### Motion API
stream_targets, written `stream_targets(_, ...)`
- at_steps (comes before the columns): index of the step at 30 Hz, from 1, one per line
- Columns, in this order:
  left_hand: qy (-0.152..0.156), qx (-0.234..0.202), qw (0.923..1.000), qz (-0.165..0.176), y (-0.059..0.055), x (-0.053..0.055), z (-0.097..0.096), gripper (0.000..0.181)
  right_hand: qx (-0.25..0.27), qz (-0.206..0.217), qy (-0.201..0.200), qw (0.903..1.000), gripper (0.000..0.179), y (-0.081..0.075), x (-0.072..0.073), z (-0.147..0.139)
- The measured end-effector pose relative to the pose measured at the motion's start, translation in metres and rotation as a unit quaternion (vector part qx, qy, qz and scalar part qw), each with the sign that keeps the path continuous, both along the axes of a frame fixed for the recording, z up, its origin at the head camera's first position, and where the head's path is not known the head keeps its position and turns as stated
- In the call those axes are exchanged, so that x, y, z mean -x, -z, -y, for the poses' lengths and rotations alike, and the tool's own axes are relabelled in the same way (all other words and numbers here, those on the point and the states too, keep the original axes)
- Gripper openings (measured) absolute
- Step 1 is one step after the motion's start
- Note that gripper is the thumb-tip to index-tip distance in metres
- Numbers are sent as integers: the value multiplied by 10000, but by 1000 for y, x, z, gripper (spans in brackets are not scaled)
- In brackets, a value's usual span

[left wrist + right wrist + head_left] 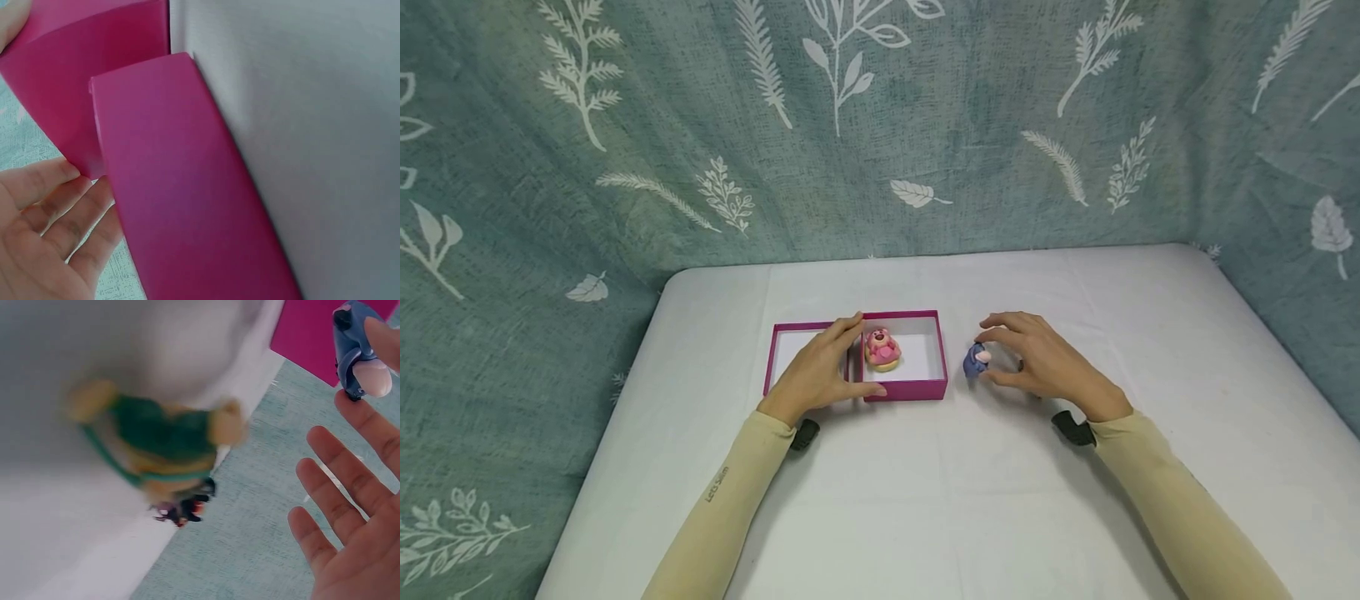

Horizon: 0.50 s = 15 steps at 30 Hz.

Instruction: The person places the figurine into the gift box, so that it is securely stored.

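Observation:
My left hand (820, 371) spans the near end of a magenta box (906, 390) with a white inside, thumb at its front wall and fingertips at its back edge. Inside the box sits a pink bear figurine (883, 350) with a yellowish base. A small blue donkey-like figurine (976, 360) is pinched between the thumb and index finger of my right hand (1037, 354), just right of the box. In the right wrist view, the other fingers (337, 487) of that hand are spread away from the blue figurine (357, 350).
A second magenta tray (769, 367), white inside, lies left of the box, partly behind my left hand. Close to the right wrist camera is a blurred green and tan figure (162, 437), with a small dark figurine (181, 509) beyond it. White cloth (880, 517) covers the table.

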<state>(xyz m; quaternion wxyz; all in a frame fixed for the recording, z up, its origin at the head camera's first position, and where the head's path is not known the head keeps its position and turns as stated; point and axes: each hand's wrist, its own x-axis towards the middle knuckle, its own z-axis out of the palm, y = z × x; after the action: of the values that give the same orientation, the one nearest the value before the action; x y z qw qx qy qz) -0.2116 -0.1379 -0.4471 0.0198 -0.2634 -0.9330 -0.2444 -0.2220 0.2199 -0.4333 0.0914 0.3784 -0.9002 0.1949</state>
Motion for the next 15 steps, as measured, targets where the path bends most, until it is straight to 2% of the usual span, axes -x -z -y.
stream_targets(7,-13,-18,10000,43,1,0,1,104,171,24,-147,9997,42,-13,13,10)
stream_targets(15,-23,-41,10000,23,2,0,2,105,455,255,-258,9983,45,-27,24,27)
